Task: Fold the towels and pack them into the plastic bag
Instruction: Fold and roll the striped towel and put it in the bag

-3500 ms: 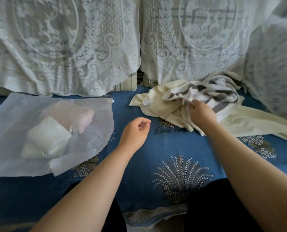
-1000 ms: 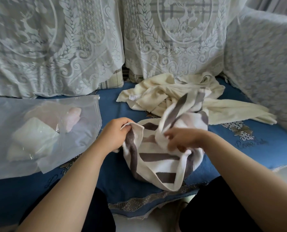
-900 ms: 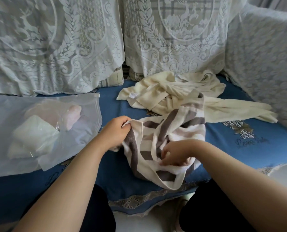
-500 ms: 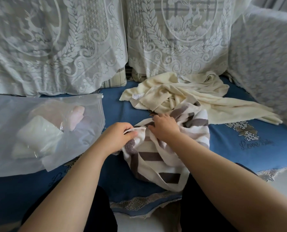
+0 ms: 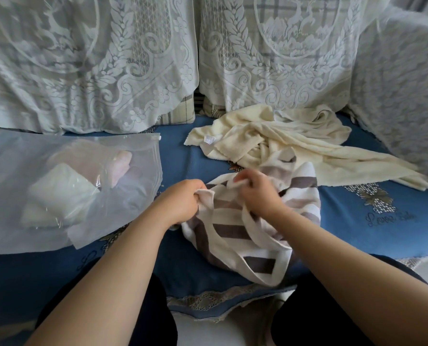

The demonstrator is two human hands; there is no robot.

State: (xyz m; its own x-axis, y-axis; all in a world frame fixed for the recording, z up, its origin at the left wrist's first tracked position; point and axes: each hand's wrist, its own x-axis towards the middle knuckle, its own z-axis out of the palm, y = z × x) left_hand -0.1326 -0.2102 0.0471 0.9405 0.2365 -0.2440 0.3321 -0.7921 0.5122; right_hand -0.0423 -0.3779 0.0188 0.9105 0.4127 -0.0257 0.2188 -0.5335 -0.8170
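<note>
Hands both pinch the striped towel (image 5: 235,236) on the blue seat cover (image 5: 357,221): my left hand (image 5: 180,202) grips a corner, my right hand (image 5: 258,193) an edge. Plastic bag (image 5: 13,171) lies left of it, cream towel (image 5: 282,141) behind.

**Bare arms, dark trousers**

Both forearms are seen bare to the elbow; no sleeves, watch, rings or bracelets are visible on the left hand (image 5: 183,203) or the right hand (image 5: 259,193). Black trousers (image 5: 332,308) are worn over both legs.
</note>
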